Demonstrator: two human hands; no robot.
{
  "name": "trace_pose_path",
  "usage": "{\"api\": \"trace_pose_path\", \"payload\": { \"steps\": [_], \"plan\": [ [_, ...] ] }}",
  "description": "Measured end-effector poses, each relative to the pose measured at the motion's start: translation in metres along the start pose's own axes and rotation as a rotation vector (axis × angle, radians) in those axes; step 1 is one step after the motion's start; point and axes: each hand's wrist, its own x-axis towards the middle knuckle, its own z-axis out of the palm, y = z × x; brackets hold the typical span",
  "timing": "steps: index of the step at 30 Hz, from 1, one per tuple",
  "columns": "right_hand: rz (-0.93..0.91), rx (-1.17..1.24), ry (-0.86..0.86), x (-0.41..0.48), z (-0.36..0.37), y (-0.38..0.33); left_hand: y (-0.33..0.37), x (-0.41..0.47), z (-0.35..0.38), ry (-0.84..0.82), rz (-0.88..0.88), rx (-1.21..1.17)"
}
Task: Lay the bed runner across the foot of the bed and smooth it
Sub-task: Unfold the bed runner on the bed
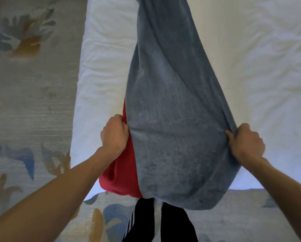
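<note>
Head view: bed runner (172, 110) stretches lengthwise away across the bed (268, 84).

Plush matt runner (172, 110), crinkly cotton sheet (268, 67)

We see the bed runner (172, 119), a blue-grey plush cloth with a red underside, stretched lengthwise over the white bed (250, 67). It is bunched and creased, its near end lifted and hanging past the bed's edge.
</note>
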Motion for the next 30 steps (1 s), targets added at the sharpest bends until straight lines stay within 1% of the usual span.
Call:
{"api": "trace_pose_path", "payload": {
  "steps": [3,9,13,16,20,22,26,28,30],
  "plan": [
    [0.062,0.077,0.001,-0.001,0.011,-0.011,-0.001,-0.004,0.009,0.049,-0.047,-0.090],
    [-0.040,0.140,0.155,0.019,0.009,-0.041,0.005,0.023,0.008,0.067,-0.054,-0.126],
    [-0.063,0.143,0.186,0.035,0.008,-0.055,0.015,0.040,0.010,0.047,-0.062,-0.139],
    [-0.122,0.104,0.170,0.036,0.008,-0.055,0.021,0.044,0.012,0.054,-0.053,-0.136],
    [-0.307,0.014,0.102,0.031,0.010,-0.043,0.031,0.037,0.016,0.104,-0.011,-0.195],
    [-0.343,-0.016,0.085,0.030,0.009,-0.038,0.037,0.034,0.016,0.110,0.020,-0.217],
    [-0.319,-0.054,0.075,0.030,0.009,-0.025,0.048,0.030,0.015,0.065,0.029,-0.253],
    [-0.284,-0.059,0.099,0.034,0.010,-0.011,0.050,0.031,0.016,0.022,0.006,-0.206],
    [-0.194,-0.019,0.124,0.039,0.010,0.005,0.047,0.034,0.020,-0.020,0.042,-0.088]
  ]
}}
